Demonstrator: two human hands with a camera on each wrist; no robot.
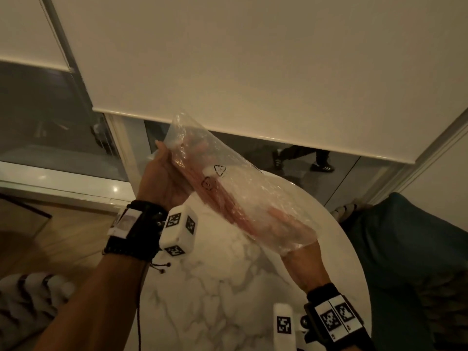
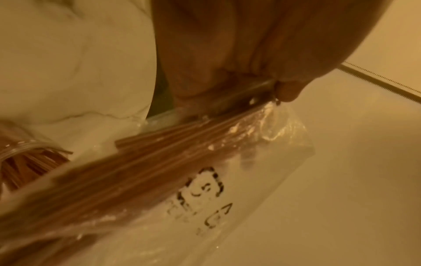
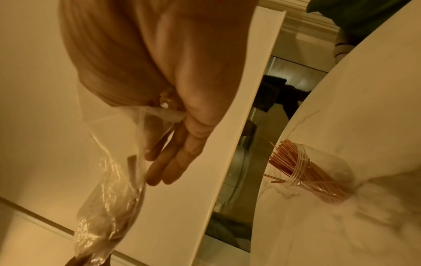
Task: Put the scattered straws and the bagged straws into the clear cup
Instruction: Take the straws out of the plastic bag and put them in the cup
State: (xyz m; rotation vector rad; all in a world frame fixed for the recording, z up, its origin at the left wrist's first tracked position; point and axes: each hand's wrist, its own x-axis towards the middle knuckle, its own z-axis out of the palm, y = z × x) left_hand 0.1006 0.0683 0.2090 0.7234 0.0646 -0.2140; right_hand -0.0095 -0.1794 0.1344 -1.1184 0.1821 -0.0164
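A clear plastic bag (image 1: 228, 188) full of thin pink-brown straws is held slanted in the air above the round marble table (image 1: 215, 287). My left hand (image 1: 162, 173) grips its upper end, and the fingers (image 2: 280, 90) curl onto the plastic. My right hand (image 1: 301, 259) holds the lower end. There the thumb and forefinger pinch the bag (image 3: 109, 198) while the other fingers (image 3: 164, 171) stay straight. The clear cup (image 3: 318, 176) stands on the table with several straws in it. It also shows at the left edge of the left wrist view, cup (image 2: 13, 153), but not in the head view.
A cream roller blind (image 1: 253, 59) hangs over the window behind the table. A dark teal seat (image 1: 405, 249) stands at the table's right edge. Striped fabric (image 1: 30, 295) lies at lower left on the wooden floor.
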